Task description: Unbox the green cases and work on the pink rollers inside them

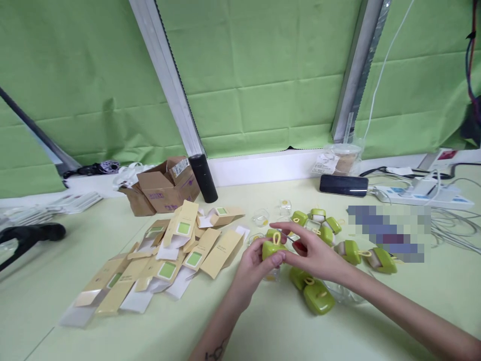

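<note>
My left hand [252, 268] is closed around a small rounded green case with a yellow loop [273, 248] on top. Against the same case rests the thumb of my right hand [313, 253], whose fingers are curled round a thin metal tool with a red handle [298, 246]; its exact kind is partly hidden. More green-and-white cases [349, 251] lie to the right, some with yellow loops. Nearer to me, below my right hand, sits another green case [318, 297]. Small clear plastic pieces [260, 217] are scattered just beyond my hands.
Opened tan paper boxes [161, 268] are heaped on the left of the table. Behind them stand a brown cardboard box [163, 188] and a black cylinder [203, 178]. A phone [343, 185], a power strip [424, 195] and loose cables occupy the back right.
</note>
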The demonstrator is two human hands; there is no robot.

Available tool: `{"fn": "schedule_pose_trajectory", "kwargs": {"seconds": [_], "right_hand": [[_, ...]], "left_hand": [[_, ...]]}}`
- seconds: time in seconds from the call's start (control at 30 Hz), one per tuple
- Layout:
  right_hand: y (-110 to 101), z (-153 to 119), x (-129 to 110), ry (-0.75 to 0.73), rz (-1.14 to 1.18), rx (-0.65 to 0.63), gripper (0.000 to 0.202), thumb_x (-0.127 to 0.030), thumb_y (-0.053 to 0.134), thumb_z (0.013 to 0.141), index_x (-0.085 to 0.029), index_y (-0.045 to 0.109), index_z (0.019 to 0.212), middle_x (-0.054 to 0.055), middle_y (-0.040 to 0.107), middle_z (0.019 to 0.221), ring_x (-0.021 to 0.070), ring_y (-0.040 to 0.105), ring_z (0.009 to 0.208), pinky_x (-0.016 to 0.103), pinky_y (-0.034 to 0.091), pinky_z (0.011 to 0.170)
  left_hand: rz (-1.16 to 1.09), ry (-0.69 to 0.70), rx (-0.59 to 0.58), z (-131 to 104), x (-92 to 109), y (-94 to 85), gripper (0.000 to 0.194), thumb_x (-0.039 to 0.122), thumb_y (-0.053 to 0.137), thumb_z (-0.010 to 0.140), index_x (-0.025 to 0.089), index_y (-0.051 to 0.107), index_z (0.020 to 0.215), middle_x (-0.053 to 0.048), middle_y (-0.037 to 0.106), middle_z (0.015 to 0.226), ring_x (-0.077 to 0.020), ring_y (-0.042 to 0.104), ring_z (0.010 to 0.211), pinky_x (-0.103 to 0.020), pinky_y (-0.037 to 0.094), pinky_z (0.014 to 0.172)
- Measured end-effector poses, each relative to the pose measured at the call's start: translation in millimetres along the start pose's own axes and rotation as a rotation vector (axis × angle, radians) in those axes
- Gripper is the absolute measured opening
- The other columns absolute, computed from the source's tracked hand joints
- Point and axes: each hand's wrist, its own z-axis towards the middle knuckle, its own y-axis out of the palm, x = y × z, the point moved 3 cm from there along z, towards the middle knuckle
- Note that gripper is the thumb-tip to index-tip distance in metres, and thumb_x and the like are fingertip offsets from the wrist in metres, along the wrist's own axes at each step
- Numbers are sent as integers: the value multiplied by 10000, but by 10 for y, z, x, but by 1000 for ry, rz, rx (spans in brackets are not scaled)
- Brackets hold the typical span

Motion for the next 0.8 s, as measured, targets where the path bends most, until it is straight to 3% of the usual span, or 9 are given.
{"fn": "schedule_pose_trajectory", "kwargs": {"seconds": [0.13, 0.23, 0.33, 0.43, 0.57, 0.67, 0.8], "right_hand": [[-35, -16, 26, 60, 12, 116, 182, -336, 431, 918, -213, 490, 1038, -4, 534, 829, 112, 521, 619, 246, 471, 567], [-52, -32, -44, -1, -20, 70, 184, -309, 366, 951, -229, 483, 1068, 3, 567, 831, 123, 547, 645, 247, 470, 577], [-37, -53, -139, -120, -139, 26, 195, -274, 391, 946, -229, 510, 1095, 23, 599, 869, 137, 574, 702, 259, 472, 621], [16, -75, -169, -190, -338, 30, 162, -269, 468, 909, -211, 588, 1000, 30, 612, 832, 143, 574, 676, 253, 448, 593], [88, -83, -92, -111, -435, 98, 199, -284, 512, 871, -214, 665, 976, 26, 649, 769, 136, 559, 581, 242, 394, 536], [142, -64, -11, 18, -253, 120, 170, -283, 557, 827, -211, 698, 889, -1, 638, 667, 133, 519, 553, 236, 366, 524], [251, -46, 43, 178, 175, 90, 264, -285, 588, 766, -167, 580, 530, -58, 414, 481, 94, 360, 488, 219, 282, 476]], "left_hand": [[-397, -65, 51, -4, 11, -4, 248, 305, 633, 786, 138, 590, 965, -89, 685, 904, -168, 632, 795, -301, 482, 794], [-554, -130, 131, 22, 4, -33, 246, 309, 565, 836, 110, 588, 979, -124, 690, 940, -165, 648, 833, -275, 498, 814], [-616, -121, 202, 40, 1, -58, 197, 272, 557, 854, 116, 598, 967, -91, 681, 962, -156, 651, 873, -266, 507, 848], [-582, -115, 159, 35, -17, -21, 212, 285, 559, 862, 133, 598, 1004, -80, 657, 1039, -159, 643, 911, -276, 513, 856], [-503, -70, 79, -6, -78, 73, 266, 282, 585, 850, 189, 560, 1098, -64, 617, 1138, -163, 598, 1029, -297, 467, 931], [-332, 35, 126, -47, -127, 89, 290, 273, 628, 820, 211, 556, 1094, -50, 637, 1096, -182, 596, 1037, -342, 435, 967], [-22, 120, 220, -99, -161, 76, 405, 301, 672, 776, 221, 569, 1159, -67, 593, 1223, -234, 526, 1166, -343, 392, 1008]]}}
